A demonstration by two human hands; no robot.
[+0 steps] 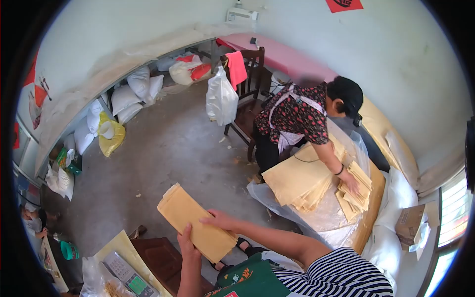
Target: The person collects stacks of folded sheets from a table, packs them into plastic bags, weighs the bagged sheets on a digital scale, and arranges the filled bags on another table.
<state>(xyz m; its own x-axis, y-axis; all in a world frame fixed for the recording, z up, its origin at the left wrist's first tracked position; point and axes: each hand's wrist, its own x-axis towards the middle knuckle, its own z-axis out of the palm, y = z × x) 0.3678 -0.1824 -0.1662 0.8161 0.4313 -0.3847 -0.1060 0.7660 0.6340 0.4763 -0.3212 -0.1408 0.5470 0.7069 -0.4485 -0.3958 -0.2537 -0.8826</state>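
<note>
A thick rectangular stack of thin tan sheets (pixel 195 225), some folded at the edges, is held in the air at my front. My left hand (pixel 187 241) grips its lower left side, with the thumb on top. On the opposite edge, my right hand (pixel 220 220) has its fingers over the upper face, and what lies under the stack is hidden. To the lower left, a digital scale (pixel 123 274) with a lit green display sits on a small table (pixel 121 242), beside a clear plastic bag (pixel 94 277) of tan scraps.
A co-worker (pixel 302 114) leans over a table with large tan sheets (pixel 299 175) and folded piles (pixel 358 188) on plastic. Behind stands a dark chair (pixel 252 74) with a hanging bag. White sacks (pixel 126 101) line the left wall; a cardboard box (pixel 413 222) is at right.
</note>
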